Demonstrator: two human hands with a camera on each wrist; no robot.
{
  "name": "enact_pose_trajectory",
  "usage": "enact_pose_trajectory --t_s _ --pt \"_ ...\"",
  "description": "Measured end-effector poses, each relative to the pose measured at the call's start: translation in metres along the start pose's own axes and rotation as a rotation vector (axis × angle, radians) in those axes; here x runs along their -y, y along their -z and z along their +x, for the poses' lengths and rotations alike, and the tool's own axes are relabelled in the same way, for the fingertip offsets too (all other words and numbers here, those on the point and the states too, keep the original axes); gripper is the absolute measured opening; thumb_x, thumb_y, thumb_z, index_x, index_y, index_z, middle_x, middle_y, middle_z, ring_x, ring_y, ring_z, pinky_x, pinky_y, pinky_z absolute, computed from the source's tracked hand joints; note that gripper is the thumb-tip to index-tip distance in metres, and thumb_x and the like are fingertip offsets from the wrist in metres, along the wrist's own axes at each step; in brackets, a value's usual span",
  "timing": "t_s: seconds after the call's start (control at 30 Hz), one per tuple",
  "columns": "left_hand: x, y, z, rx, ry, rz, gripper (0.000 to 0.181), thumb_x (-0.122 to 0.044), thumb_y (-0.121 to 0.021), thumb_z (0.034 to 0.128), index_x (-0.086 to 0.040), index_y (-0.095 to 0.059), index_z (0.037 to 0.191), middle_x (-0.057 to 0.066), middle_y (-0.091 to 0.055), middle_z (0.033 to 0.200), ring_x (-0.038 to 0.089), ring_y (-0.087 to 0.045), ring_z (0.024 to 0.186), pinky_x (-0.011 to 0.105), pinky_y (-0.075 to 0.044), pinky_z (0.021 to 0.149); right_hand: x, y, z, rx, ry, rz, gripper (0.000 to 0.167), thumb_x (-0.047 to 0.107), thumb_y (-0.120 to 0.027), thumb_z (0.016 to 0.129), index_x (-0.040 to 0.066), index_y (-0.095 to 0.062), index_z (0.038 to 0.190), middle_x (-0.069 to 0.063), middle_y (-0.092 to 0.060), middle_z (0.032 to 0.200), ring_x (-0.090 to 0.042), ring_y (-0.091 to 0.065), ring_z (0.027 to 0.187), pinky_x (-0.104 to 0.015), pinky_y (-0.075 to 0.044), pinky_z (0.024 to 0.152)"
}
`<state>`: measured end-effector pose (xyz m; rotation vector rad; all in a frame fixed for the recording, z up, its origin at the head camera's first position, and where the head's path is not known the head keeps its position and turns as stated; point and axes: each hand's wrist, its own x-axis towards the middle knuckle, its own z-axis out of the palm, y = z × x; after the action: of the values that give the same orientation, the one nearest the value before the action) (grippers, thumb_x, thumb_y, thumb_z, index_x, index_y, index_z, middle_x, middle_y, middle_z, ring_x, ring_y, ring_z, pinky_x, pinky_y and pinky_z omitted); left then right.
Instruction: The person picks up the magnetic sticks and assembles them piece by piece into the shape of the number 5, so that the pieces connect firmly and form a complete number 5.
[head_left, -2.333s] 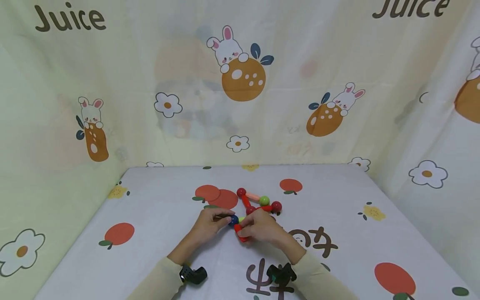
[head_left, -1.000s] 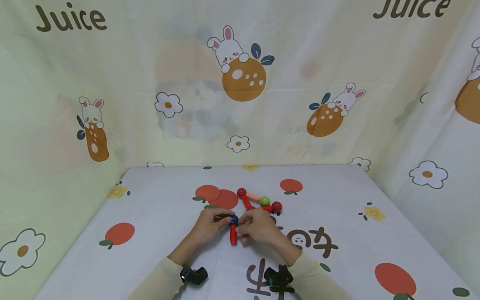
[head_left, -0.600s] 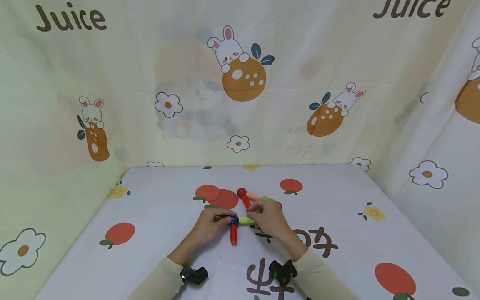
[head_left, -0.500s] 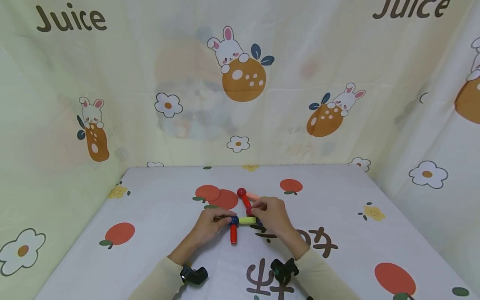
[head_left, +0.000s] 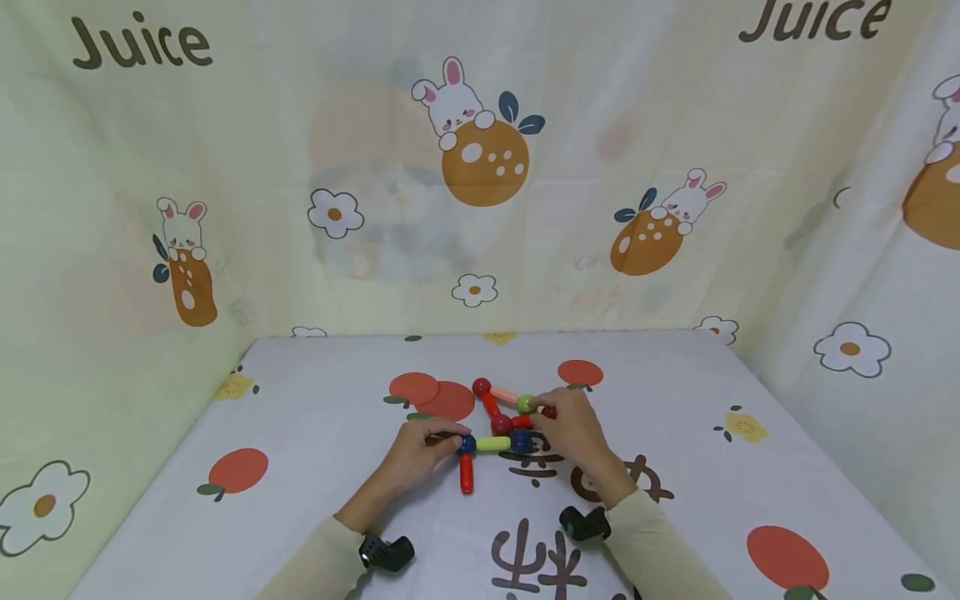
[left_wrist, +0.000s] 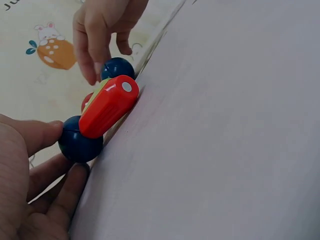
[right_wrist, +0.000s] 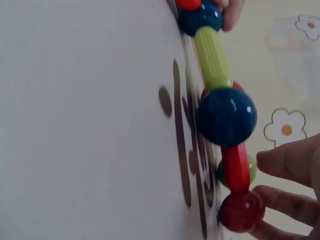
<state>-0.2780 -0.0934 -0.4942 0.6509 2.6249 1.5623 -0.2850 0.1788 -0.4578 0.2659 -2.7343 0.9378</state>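
Observation:
My left hand (head_left: 414, 450) pinches a dark blue ball (left_wrist: 80, 141) between thumb and fingers, at the joint of a toy rod-and-ball construction. A red rod (head_left: 467, 473) points from that ball toward me, its white-dotted end facing the left wrist camera. A yellow-green rod (head_left: 492, 444) runs right to a second blue ball (right_wrist: 227, 116). My right hand (head_left: 576, 425) is spread at a dark red ball (right_wrist: 242, 211), fingertips beside or touching it. The right thumb (right_wrist: 290, 160) stands apart from the ball. Contact is partly hidden.
Behind lies a joined zigzag: a red ball (head_left: 482, 387), a pink rod (head_left: 505, 396), a light green ball (head_left: 526, 404), another red rod (head_left: 490, 406) and another red ball (head_left: 501, 424). A patterned white cloth (head_left: 337, 375) covers the table. Curtains enclose the back and sides.
The near red rod has swung to point toward me. My right hand has left the blue-ball piece and moved right and back, exposing the yellow-green rod and second blue ball. My left hand stays.

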Motion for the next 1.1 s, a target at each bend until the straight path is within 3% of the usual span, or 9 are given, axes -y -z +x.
enact_pose_trajectory --t_s 0.33,0.57,0.83,1.1 --pt "-0.001 -0.001 -0.001 0.016 0.041 -0.022 0.025 -0.017 -0.073 0.0941 -0.016 -0.076 0.118 0.000 -0.071 0.117 0.018 -0.066 0.103 0.035 -0.058 0.091 -0.010 -0.001 -0.001 0.086 -0.055 -0.066 0.020 0.003 -0.077 0.086 0.005 -0.078 0.106 -0.008 -0.068 0.098 -0.022 -0.057 0.086 -0.036 -0.053 0.074" --pt "-0.002 -0.001 0.000 0.009 0.048 -0.023 0.025 -0.016 -0.073 0.0943 -0.015 -0.076 0.119 0.001 -0.071 0.118 0.019 -0.067 0.104 0.036 -0.058 0.092 -0.012 0.004 0.001 0.118 -0.096 -0.079 0.018 0.004 -0.078 0.085 0.005 -0.077 0.103 -0.005 -0.067 0.088 -0.021 -0.054 0.077 -0.030 -0.048 0.063" --pt "-0.001 -0.002 0.000 -0.006 0.050 -0.028 0.025 -0.015 -0.073 0.0945 -0.013 -0.076 0.119 0.002 -0.071 0.118 0.019 -0.068 0.102 0.034 -0.058 0.090 -0.009 0.007 0.001 0.123 -0.211 -0.158 0.020 0.014 -0.079 0.086 0.004 -0.077 0.103 -0.006 -0.065 0.084 -0.023 -0.054 0.072 -0.029 -0.044 0.056" --pt "0.004 0.003 0.005 -0.038 0.026 -0.001 0.025 -0.012 -0.071 0.0951 -0.012 -0.075 0.120 -0.003 -0.072 0.112 0.016 -0.067 0.102 0.030 -0.058 0.090 -0.004 0.014 0.001 0.141 -0.292 -0.215 0.017 0.020 -0.077 0.085 0.005 -0.073 0.093 -0.008 -0.058 0.075 -0.025 -0.054 0.062 -0.030 -0.041 0.048"
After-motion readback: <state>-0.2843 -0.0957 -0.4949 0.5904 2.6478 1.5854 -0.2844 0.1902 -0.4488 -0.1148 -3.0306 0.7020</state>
